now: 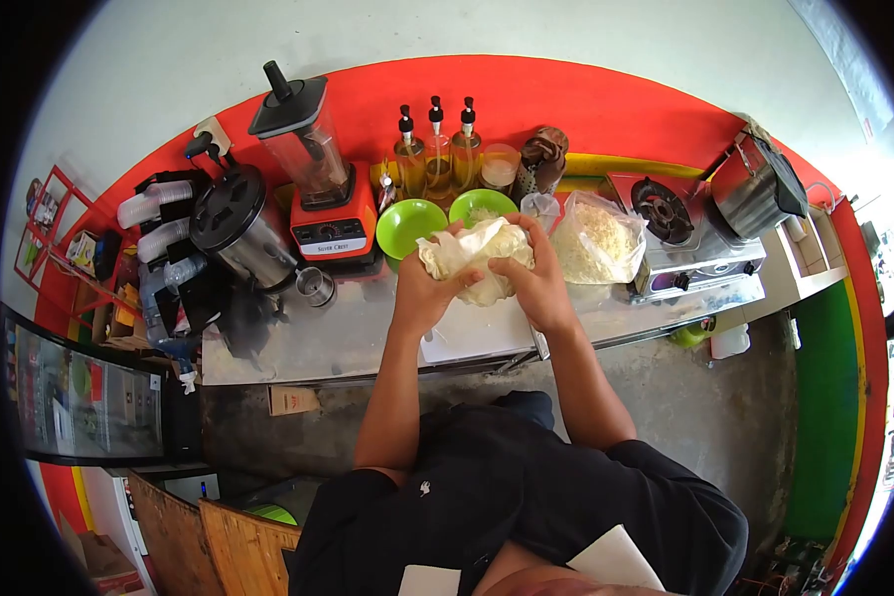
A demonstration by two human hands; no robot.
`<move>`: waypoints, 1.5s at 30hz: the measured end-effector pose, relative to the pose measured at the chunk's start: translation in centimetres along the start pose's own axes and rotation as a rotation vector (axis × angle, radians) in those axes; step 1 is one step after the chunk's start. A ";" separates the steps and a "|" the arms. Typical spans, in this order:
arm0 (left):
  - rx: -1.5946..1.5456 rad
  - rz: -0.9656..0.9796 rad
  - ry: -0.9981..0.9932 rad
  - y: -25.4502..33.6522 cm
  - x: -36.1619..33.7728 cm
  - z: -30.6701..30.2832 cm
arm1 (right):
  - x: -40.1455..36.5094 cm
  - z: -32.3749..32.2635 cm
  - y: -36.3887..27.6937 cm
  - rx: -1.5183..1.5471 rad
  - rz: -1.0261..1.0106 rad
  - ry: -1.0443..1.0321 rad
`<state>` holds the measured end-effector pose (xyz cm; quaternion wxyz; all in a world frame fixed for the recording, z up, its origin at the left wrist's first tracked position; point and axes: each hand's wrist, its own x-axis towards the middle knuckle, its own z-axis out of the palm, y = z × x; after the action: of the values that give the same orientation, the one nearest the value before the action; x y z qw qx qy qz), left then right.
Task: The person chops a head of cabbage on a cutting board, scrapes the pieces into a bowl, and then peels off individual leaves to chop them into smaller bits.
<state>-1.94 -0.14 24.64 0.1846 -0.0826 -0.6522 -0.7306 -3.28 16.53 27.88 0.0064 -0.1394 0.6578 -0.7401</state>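
Both my hands hold a pale, ragged-leaved cabbage [479, 248] above the steel counter. My left hand [428, 290] grips its left side, with the thumb along the near face. On the other side, my right hand [540, 280] wraps round it, thumb pressed to the front. Below lies a white cutting board [475, 336], and a narrow metal thing, perhaps a knife, rests at its right edge. Just behind the cabbage are two green bowls [407, 226]. A clear plastic bag [598, 243] of pale yellow shreds stands right of my right hand.
An orange blender [334, 223] and a steel canister [243, 228] stand on the left. Three pump bottles [437, 159] line the back wall. To the right are a gas stove [700, 263] and a large pot [755, 194]. A metal cup [315, 287] sits near the blender.
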 end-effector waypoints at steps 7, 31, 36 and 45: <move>0.244 -0.031 0.084 0.7 -0.3 -0.1 | -0.5 0.3 0.6 -0.150 -0.061 0.014; 0.484 0.136 -0.057 -0.7 -0.8 0.2 | -2.3 -0.5 -0.3 -0.347 -0.149 0.077; 0.518 0.151 -0.022 -0.4 -0.7 0.1 | -2.4 -0.3 -0.7 -0.371 -0.139 0.050; 0.516 0.241 0.048 -0.5 -0.2 -0.1 | -2.5 -0.7 -1.4 -0.425 -0.115 -0.046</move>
<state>-1.88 -0.13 24.11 0.3005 -0.0927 -0.7976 -0.5148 -0.75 17.91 28.70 -0.0504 -0.1917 0.7898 -0.5804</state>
